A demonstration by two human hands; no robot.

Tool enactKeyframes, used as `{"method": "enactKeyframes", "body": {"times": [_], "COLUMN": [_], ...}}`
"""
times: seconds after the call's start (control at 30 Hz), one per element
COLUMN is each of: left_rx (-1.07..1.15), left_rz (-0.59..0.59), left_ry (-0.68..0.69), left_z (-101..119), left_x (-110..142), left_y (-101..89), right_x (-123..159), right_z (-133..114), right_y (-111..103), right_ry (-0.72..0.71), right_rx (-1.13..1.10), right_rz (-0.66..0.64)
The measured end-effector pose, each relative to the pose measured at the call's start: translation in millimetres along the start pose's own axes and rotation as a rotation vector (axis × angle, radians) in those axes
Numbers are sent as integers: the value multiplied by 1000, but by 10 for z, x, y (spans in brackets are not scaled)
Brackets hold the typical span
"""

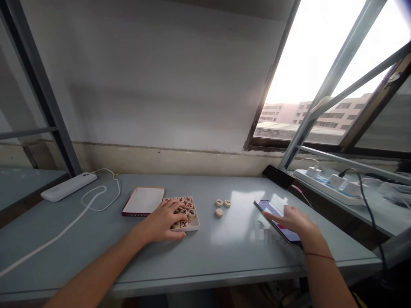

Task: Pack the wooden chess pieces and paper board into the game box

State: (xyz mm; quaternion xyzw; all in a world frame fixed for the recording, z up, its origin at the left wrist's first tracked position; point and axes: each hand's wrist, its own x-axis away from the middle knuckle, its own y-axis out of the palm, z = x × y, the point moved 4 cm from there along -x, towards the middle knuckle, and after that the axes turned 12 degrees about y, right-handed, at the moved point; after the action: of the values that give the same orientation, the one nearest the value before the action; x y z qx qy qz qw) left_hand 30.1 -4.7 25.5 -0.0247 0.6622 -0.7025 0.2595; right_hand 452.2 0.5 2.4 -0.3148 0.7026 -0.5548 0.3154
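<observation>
My left hand [167, 220] lies with spread fingers over a white open box [193, 228] of round xiangqi pieces [191, 213] marked in red and black. Its fingers rest on the pieces and hide some of them. The thumb lies along the box's near side. My right hand [293, 220] is over a smartphone [290, 236] with a lit screen, its index finger stretched out to the glass and the other fingers curled. Between the hands, three loose xiangqi pieces [219, 212] sit on the table, two behind and one in front.
A box lid [144, 201] with a white inside lies left of the box. At the far left a white power strip [69, 187] trails a cable [64, 233]. A dark phone [278, 176] leans at the back right, near another power strip [330, 187] with plugs.
</observation>
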Motion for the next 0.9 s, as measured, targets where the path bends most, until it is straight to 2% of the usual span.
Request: {"method": "enactKeyframes", "body": {"times": [0.07,0.2,0.3,0.37,0.6,0.8,0.9], "left_rx": [-3,-6,-7,0,3,-26,-37], "left_rz": [0,-2,-16,-20,-3,2,0], "left_ry": [5,9,-2,-9,7,24,26], "left_z": [-4,-8,-2,4,0,-5,0], "left_x": [3,4,-1,-6,-1,3,-6], "left_y": [7,14,8,-1,-1,22,31], "right_x": [161,571,820,925,1038,1025,1043], "right_z": [-171,-696,-994,-1126,-1322,-1432,-1530], "right_y": [-35,13,106,157,189,221,160], "right_ry": [-3,-297,-416,-455,-533,-662,-715], "right_rx": [16,-123,-202,-190,-177,-266,-283], "right_rz": [34,-114,-207,-201,-196,-272,-278]}}
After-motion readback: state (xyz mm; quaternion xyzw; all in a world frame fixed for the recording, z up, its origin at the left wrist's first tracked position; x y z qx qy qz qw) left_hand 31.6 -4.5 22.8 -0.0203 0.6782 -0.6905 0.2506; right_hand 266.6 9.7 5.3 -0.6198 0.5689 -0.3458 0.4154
